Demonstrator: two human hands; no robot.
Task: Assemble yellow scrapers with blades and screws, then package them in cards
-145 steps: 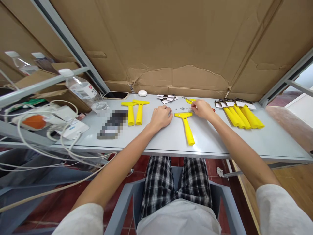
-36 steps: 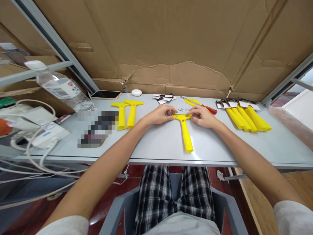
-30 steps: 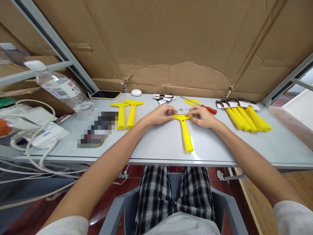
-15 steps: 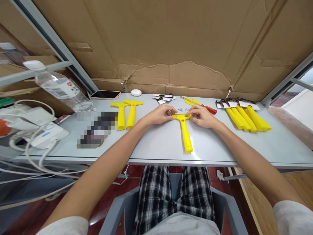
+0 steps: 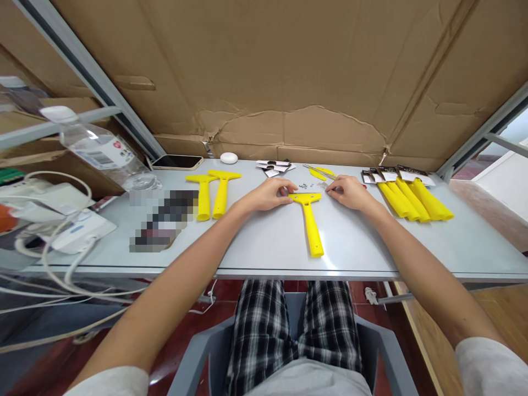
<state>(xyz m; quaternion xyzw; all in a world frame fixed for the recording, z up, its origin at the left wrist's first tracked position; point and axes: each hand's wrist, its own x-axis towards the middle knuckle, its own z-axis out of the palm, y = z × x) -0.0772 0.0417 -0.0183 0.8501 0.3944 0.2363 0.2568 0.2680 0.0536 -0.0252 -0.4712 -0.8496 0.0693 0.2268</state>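
A yellow T-shaped scraper lies on the grey table, its handle toward the front edge. My left hand pinches the left end of its head. Just right of the head, my right hand is closed, thumb and fingers together; whatever it may hold is too small to name. Small dark screws lie behind the scraper head. Beyond my right hand are a yellow piece and a screwdriver, its handle mostly hidden by that hand.
Two yellow scrapers lie to the left, near a blurred dark object. Several packaged yellow scrapers lie right. Black-and-white cards, a phone and a white case sit behind. A bottle leans left.
My right hand has let go of the scraper head's right end and moved slightly right and back, over the screwdriver's handle. My left hand keeps its hold.
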